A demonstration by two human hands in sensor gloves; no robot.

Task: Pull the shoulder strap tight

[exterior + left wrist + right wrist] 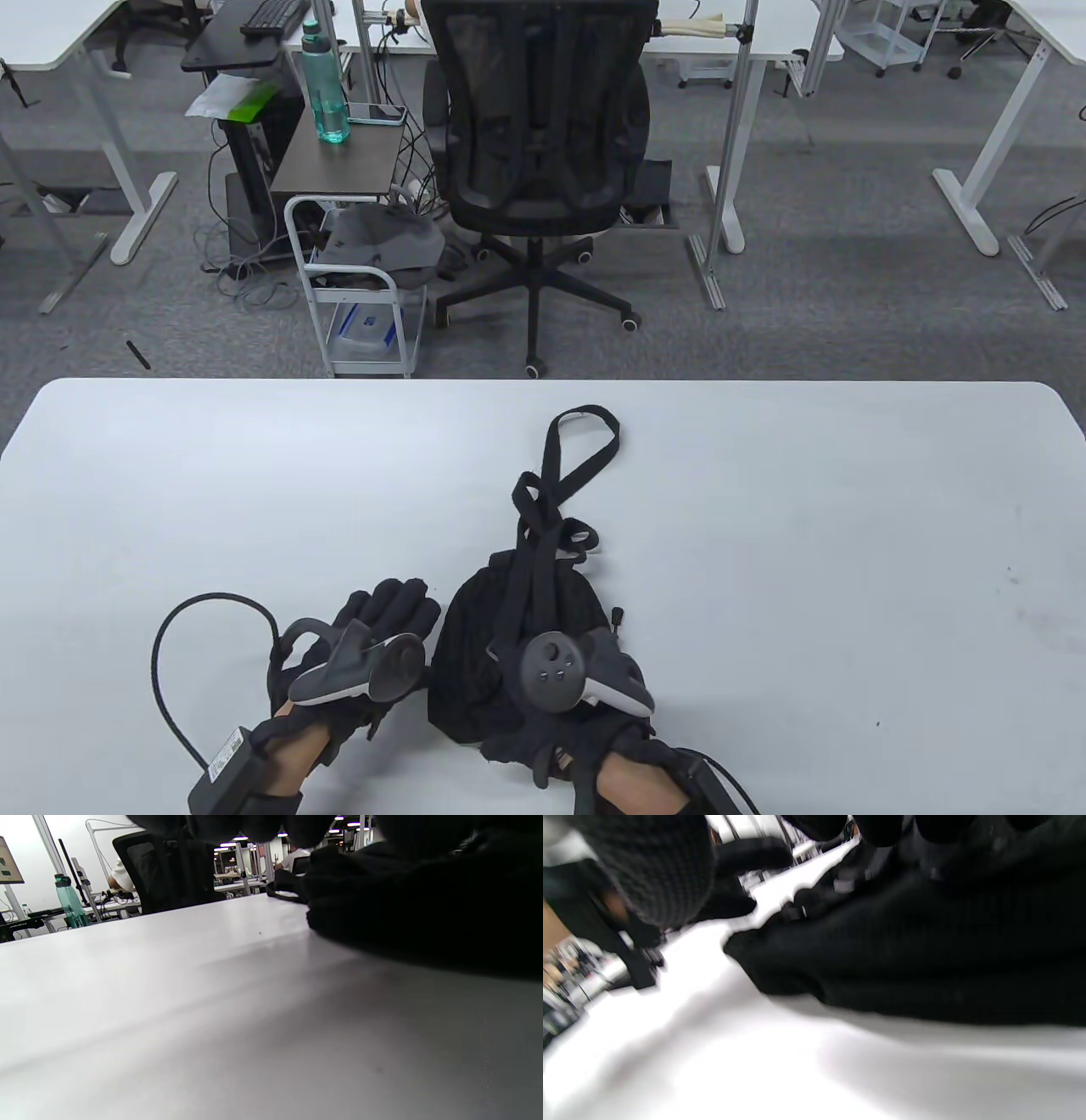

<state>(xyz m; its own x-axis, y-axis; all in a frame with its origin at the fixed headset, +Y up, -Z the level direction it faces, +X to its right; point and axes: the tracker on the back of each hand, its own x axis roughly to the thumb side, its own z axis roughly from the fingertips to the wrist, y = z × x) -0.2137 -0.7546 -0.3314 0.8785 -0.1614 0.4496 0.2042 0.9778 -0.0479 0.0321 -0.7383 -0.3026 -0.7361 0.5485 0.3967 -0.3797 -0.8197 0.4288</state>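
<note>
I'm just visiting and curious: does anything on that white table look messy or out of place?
Only the black bag's straps: they lie twisted and looped across the table beyond the bag, not laid straight. Nothing looks spilled or damaged.

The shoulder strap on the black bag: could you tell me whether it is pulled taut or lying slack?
Slack. The shoulder strap lies loose on the table, looping and twisting away from the black bag.
</note>
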